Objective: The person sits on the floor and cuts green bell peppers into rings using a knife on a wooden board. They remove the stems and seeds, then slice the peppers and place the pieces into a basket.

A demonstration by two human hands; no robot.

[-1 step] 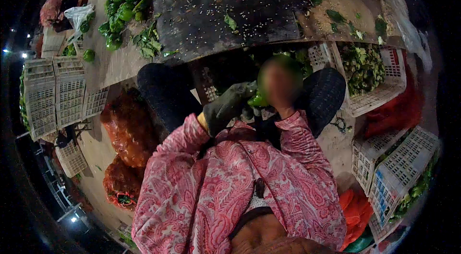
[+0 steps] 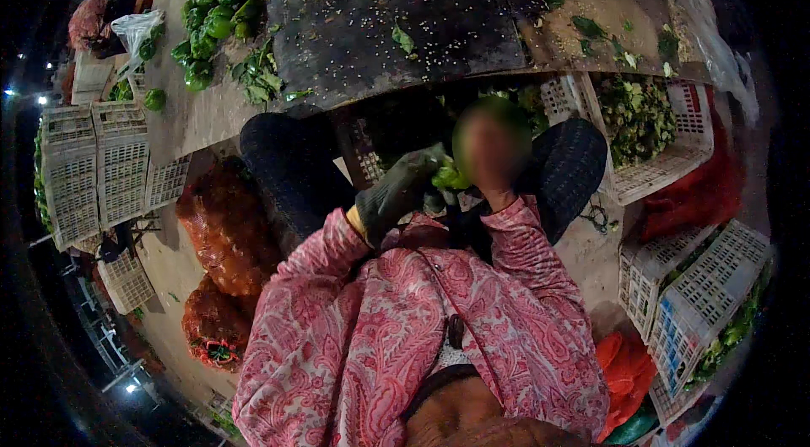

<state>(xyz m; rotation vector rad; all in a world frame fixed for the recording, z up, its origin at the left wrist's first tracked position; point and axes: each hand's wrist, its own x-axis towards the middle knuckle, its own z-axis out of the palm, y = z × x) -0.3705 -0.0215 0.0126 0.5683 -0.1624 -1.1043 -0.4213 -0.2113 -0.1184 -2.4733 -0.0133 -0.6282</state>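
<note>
A dark grey-green work glove covers my left hand [image 2: 401,189], held low between my knees. Its fingers close around a green pepper [image 2: 451,175], whose pale, light-green side shows. Right beside the pepper is my right hand [image 2: 494,156], bare at the wrist; a blur hides its fingers and anything in them. Ahead of both hands, a dark board [image 2: 363,29] lies on the table, strewn with pale seeds and a loose leaf. A pile of green peppers [image 2: 218,21] lies to the board's left.
At right, under the table edge, stands a white crate [image 2: 662,181] of chopped green pieces. More crates stand at the left [image 2: 118,164] and lower right [image 2: 704,299]. Orange mesh sacks [image 2: 224,227] sit by my left leg. Another person [image 2: 93,21] is at the far left.
The pepper has turned between my hands and now shows a paler side. My gloved left hand has shifted slightly; my right arm stays in nearly the same place.
</note>
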